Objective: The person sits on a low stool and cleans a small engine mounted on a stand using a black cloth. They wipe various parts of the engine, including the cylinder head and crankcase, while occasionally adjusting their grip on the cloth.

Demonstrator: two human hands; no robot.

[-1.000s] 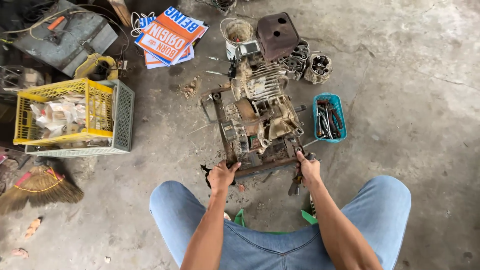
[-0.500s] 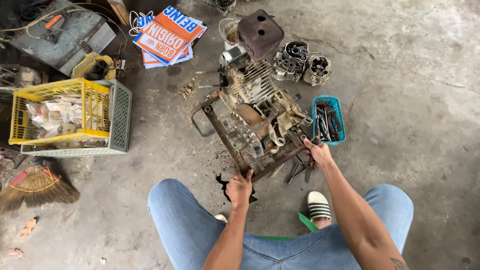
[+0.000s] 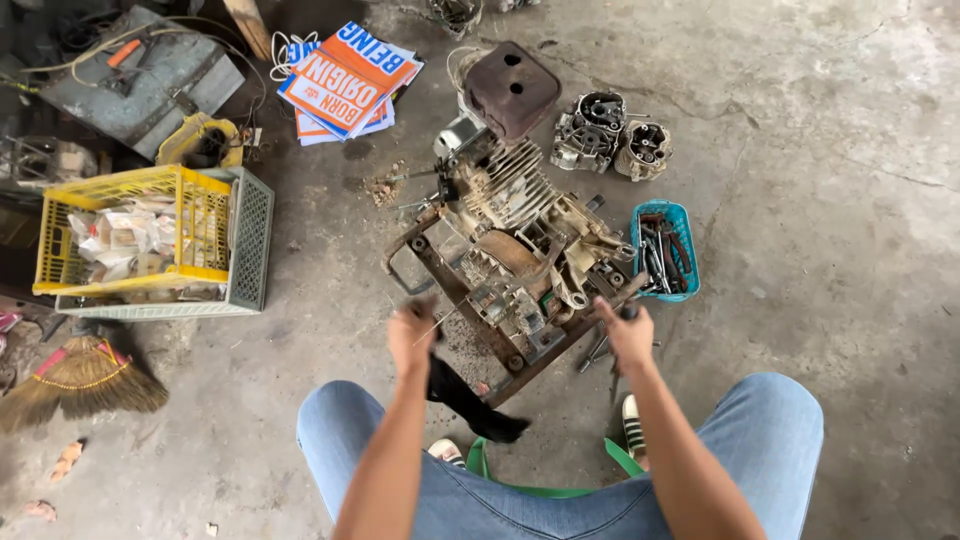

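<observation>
Behind the gripped engine (image 3: 520,260), orange-and-blue printed sheets (image 3: 350,80) lie stacked.

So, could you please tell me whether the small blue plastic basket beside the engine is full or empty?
Full: the small blue plastic basket holds a pile of dark metal hand tools.

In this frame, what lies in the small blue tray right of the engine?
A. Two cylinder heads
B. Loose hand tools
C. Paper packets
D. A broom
B: the blue tray beside the engine holds loose metal hand tools.
</observation>
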